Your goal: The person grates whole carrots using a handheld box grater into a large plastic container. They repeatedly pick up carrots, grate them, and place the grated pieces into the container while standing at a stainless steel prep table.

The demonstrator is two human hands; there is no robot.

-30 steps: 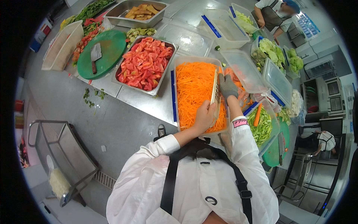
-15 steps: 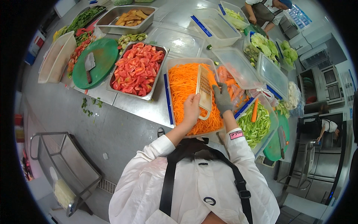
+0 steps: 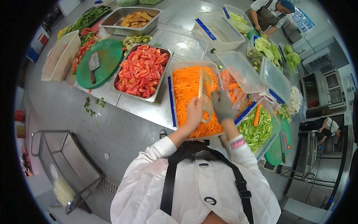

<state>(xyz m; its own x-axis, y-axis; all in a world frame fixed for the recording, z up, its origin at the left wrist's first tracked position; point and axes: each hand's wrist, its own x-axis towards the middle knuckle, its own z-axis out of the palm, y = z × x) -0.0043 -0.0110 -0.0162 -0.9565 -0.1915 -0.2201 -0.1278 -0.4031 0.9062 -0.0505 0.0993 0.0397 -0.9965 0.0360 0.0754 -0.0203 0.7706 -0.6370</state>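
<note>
My bare left hand (image 3: 194, 113) is closed around the lower end of a pale flat grater (image 3: 207, 103). The grater stands tilted over a clear box (image 3: 172, 99) with blue latches, heaped with shredded carrot (image 3: 185, 83). My right hand (image 3: 223, 105), in a grey glove, is closed on a carrot (image 3: 209, 88) against the grater's right side. Motion blurs that hand, and its fingers cover most of the carrot. Right of the box, a plastic bag holds peeled carrots (image 3: 233, 86). One whole carrot (image 3: 257, 114) lies on cut green vegetable pieces (image 3: 257, 131) in another box.
Left stand a steel pan (image 3: 152, 98) of cut tomatoes (image 3: 141, 69) and a green board (image 3: 106, 61) with a cleaver (image 3: 93, 64). Clear lids (image 3: 242, 71) lie beyond the bag. A second green board (image 3: 278, 149) holds a knife. A co-worker (image 3: 268, 15) handles greens at far right.
My gloved right hand has shifted slightly down along the grater with the carrot. My left hand keeps its hold. The whole view has shifted a little, and the co-worker's hands have moved.
</note>
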